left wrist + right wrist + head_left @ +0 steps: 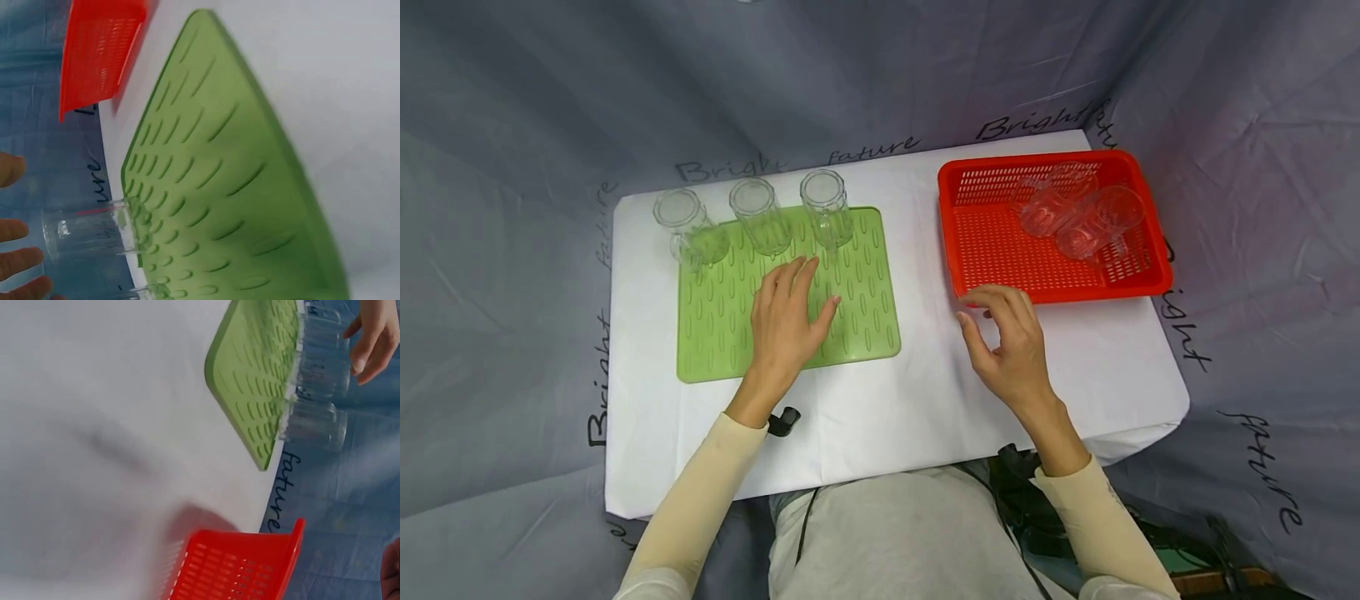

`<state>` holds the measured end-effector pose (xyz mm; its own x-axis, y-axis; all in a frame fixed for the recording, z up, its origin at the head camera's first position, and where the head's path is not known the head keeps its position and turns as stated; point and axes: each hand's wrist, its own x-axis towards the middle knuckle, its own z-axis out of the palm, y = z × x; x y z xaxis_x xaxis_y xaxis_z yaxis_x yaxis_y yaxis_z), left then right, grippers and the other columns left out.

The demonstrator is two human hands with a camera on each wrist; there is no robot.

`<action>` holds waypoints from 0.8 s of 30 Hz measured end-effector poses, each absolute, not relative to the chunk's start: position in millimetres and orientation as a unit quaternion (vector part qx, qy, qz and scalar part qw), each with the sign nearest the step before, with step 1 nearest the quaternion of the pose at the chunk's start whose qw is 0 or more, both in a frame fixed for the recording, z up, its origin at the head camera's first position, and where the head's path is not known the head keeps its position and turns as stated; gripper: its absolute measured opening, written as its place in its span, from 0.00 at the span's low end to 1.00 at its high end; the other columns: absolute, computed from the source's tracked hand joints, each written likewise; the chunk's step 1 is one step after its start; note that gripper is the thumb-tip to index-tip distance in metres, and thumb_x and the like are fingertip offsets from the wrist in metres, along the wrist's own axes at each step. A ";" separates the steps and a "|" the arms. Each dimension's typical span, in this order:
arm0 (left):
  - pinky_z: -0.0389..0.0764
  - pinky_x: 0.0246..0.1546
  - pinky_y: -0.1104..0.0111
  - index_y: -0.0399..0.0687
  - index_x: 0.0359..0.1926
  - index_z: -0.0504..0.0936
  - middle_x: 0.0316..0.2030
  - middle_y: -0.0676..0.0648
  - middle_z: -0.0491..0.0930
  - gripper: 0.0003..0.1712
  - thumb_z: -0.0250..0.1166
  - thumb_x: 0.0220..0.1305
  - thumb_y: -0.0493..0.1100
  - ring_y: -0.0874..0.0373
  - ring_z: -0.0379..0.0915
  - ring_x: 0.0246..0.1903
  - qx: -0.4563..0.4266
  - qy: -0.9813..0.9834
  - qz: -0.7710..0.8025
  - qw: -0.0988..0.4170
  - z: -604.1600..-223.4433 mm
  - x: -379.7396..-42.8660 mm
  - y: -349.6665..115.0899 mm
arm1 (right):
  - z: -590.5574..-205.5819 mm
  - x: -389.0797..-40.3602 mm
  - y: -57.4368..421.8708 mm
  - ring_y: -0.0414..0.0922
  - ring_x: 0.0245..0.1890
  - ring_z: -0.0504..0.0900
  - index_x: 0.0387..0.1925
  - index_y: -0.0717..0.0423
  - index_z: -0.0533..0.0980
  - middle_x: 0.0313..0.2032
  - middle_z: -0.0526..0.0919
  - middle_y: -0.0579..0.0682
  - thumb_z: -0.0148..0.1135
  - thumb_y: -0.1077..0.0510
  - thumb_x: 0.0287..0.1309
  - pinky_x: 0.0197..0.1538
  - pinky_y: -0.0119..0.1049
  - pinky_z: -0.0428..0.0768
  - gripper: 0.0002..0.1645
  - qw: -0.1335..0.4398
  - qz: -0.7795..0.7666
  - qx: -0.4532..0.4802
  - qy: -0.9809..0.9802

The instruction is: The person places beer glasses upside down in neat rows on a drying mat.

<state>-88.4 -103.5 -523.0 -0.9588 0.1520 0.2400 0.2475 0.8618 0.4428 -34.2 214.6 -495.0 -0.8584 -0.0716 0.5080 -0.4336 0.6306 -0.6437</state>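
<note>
Above the green mat (865,308) my left hand (786,321) hovers with fingers spread and nothing in them. Along the mat's back edge stand three clear glass mugs: a left one (681,212), a middle one (758,208) and a right one (826,200). My right hand (1011,342) is held by the front left corner of the red basket (992,292), its fingers loosely bent and holding nothing. Inside the basket, two more glass mugs lie tilted, a nearer one (1093,225) and a farther one (1048,208) that partly overlap.
A white cloth (925,400) covers the table. Near its front edge, beside my left wrist, lies a small black object (784,422). Grey curtains (865,75) with printed lettering hang round the table's back and sides.
</note>
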 end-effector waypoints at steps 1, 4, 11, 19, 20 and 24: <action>0.78 0.64 0.43 0.48 0.77 0.73 0.74 0.41 0.75 0.37 0.67 0.75 0.58 0.39 0.69 0.72 -0.104 -0.960 -0.242 0.100 -524.4 -85.5 -104.0 | -495.5 -34.9 214.7 0.57 0.48 0.80 0.50 0.62 0.86 0.53 0.86 0.60 0.69 0.61 0.69 0.54 0.33 0.76 0.12 0.223 0.404 0.144 -0.875; 0.78 0.61 0.44 0.48 0.76 0.74 0.74 0.41 0.75 0.36 0.68 0.74 0.58 0.39 0.69 0.72 -0.099 -0.959 -0.246 0.100 -527.9 -77.4 -104.7 | -496.5 -37.4 215.3 0.57 0.47 0.80 0.50 0.62 0.86 0.53 0.86 0.60 0.69 0.61 0.69 0.53 0.34 0.75 0.12 0.222 0.402 0.144 -0.877; 0.77 0.63 0.44 0.48 0.76 0.75 0.74 0.42 0.76 0.36 0.68 0.74 0.57 0.39 0.70 0.72 -0.083 -0.956 -0.265 0.090 -534.7 -57.9 -103.2 | -499.6 -42.3 217.7 0.57 0.47 0.80 0.49 0.62 0.86 0.53 0.87 0.60 0.69 0.62 0.68 0.52 0.35 0.74 0.11 0.224 0.398 0.142 -0.878; 0.74 0.67 0.42 0.47 0.75 0.76 0.74 0.41 0.76 0.36 0.70 0.73 0.57 0.39 0.69 0.73 -0.063 -0.952 -0.291 0.079 -542.1 -39.4 -101.6 | -503.3 -46.1 222.1 0.58 0.48 0.79 0.49 0.61 0.85 0.52 0.86 0.61 0.70 0.62 0.68 0.51 0.39 0.73 0.11 0.221 0.394 0.141 -0.881; 0.73 0.67 0.42 0.47 0.75 0.76 0.74 0.41 0.75 0.36 0.70 0.73 0.57 0.39 0.69 0.73 -0.061 -0.951 -0.292 0.077 -542.6 -37.7 -101.7 | -503.5 -46.4 222.7 0.59 0.48 0.80 0.49 0.61 0.85 0.52 0.86 0.61 0.70 0.62 0.68 0.51 0.39 0.73 0.11 0.220 0.394 0.140 -0.881; 0.70 0.70 0.42 0.47 0.75 0.76 0.74 0.40 0.75 0.36 0.69 0.73 0.57 0.38 0.66 0.74 -0.056 -0.948 -0.303 0.076 -542.9 -34.0 -101.5 | -505.4 -48.6 226.4 0.60 0.51 0.80 0.50 0.62 0.85 0.53 0.86 0.62 0.70 0.61 0.68 0.52 0.42 0.74 0.12 0.214 0.391 0.135 -0.885</action>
<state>-34.0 -101.5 -542.9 -0.9821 0.0606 0.1783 0.1526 0.8106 0.5654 -48.6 226.4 -505.4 -0.8721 -0.0707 0.4842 -0.4056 0.6580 -0.6344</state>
